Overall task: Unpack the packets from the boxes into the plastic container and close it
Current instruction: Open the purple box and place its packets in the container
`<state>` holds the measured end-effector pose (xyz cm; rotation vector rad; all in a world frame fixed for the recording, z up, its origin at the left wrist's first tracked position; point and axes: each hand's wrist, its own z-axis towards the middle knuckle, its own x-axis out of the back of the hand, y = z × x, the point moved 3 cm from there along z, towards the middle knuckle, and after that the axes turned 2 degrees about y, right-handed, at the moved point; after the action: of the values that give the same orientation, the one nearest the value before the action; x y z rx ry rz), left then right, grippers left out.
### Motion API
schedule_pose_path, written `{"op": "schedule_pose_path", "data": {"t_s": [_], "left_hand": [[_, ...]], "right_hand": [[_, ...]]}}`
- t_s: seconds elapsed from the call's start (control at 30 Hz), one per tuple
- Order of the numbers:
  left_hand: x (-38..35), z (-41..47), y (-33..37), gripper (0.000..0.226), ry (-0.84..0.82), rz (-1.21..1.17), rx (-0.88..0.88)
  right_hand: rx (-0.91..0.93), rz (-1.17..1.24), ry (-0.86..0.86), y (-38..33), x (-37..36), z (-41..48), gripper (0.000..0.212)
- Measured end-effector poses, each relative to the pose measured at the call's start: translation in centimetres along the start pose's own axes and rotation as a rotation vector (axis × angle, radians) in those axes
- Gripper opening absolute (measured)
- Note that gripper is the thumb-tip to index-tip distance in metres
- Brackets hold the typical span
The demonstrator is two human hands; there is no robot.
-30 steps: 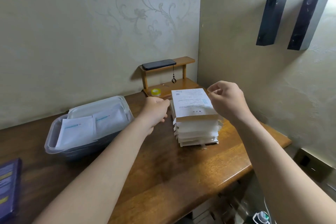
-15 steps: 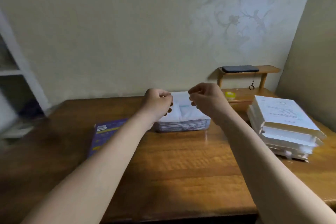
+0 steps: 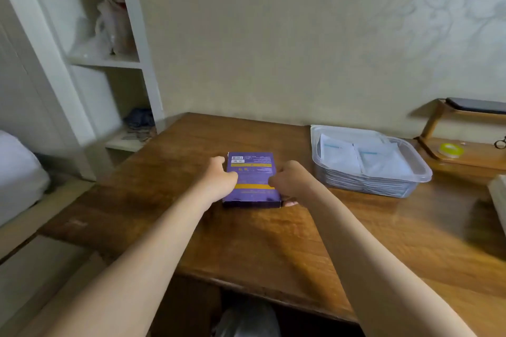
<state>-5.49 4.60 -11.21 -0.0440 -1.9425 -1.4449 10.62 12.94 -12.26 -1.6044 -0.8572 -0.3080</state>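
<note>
Two hands hold one purple box [image 3: 253, 172]. The left hand [image 3: 217, 178] grips its left edge with curled fingers. The right hand [image 3: 291, 179] grips the right edge, thumb on top. I see the box lying flat on the wooden desk [image 3: 273, 241], with a yellow band across it and white barcode labels at the far end. To its right, apart from it, stands the clear plastic container [image 3: 421, 172] with white packets [image 3: 339, 156] inside. Behind is a beige patterned wall [image 3: 273, 35], with white shelves [image 3: 109, 63] at left and a small wooden stand [image 3: 430, 123] carrying a dark phone [image 3: 476, 104] at right.
</note>
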Motion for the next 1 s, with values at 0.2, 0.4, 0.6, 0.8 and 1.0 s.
{"op": "schedule_pose_path", "data": {"t_s": [0.2, 0.4, 0.6, 0.8, 1.0], "left_hand": [[-1.0, 1.8, -1.6, 0.020, 0.010, -0.068, 0.071], [-1.6, 2.1, -1.5, 0.023, -0.001, -0.354, 0.258], [-2.3, 1.3, 0.5, 0.019, -0.230, -0.748, 0.341], [-3.7, 0.2, 5.1, 0.027, -0.380, -0.962, 0.188], [-7.3, -0.5, 11.0, 0.019, -0.444, -1.050, -0.005]], "right_hand": [[-0.062, 0.093, 0.046, 0.5, -0.9, 0.9, 0.006], [-0.168, 0.135, 0.100, 0.9, -0.9, 1.8, 0.004], [-0.195, 0.403, 0.034, 0.2, 0.9, 1.2, 0.012], [0.119, 0.456, 0.246, -0.9, 6.3, -0.3, 0.011], [0.249, 0.388, 0.361, -0.5, 13.6, -1.8, 0.015]]}}
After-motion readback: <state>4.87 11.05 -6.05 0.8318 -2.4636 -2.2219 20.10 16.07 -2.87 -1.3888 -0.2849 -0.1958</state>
